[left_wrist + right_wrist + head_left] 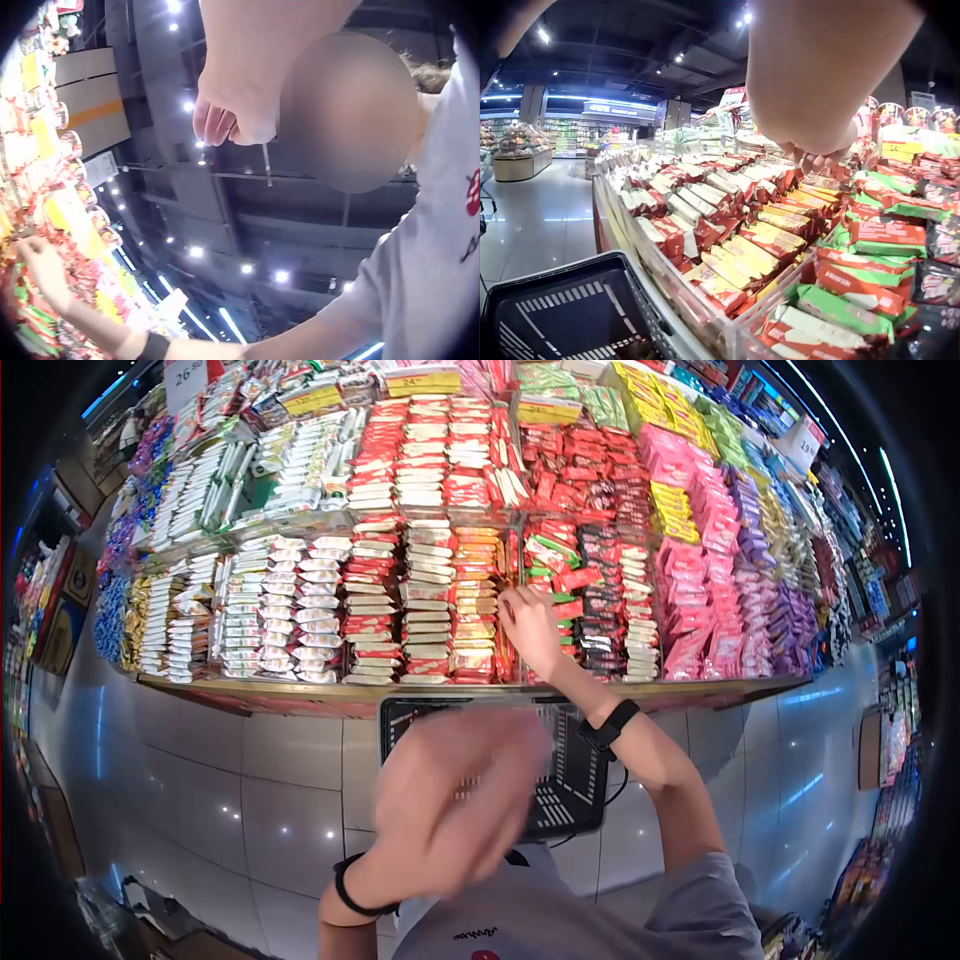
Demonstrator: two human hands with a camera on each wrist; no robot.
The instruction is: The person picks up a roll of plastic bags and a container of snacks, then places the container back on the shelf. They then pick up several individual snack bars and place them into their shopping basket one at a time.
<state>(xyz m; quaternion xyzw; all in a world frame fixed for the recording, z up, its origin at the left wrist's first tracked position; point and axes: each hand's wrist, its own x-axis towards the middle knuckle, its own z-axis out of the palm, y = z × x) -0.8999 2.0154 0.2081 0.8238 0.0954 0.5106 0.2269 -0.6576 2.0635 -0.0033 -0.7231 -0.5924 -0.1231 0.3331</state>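
Observation:
My right hand (530, 628) reaches into the slanted candy display, its fingertips down at the boundary between orange-and-yellow wrapped snack bars (474, 600) and red-and-green packets (553, 560). In the right wrist view the curled fingertips of that hand (810, 97) hang over the rows, mostly hidden behind the palm; I cannot tell whether they pinch a packet. Blurred and raised close to the head camera is my left hand (450, 800), overlapping a black shopping basket (575, 815). Its fingers (217, 124) are loosely bent in the left wrist view, with nothing seen in them.
The basket stands against the display's front edge (300, 688). Clear dividers (776, 292) split the rows of packets. White-and-red bars (375, 600) lie left, pink packets (690, 600) right. Price signs (425, 380) stand at the back, and tiled floor (290, 760) runs along the front.

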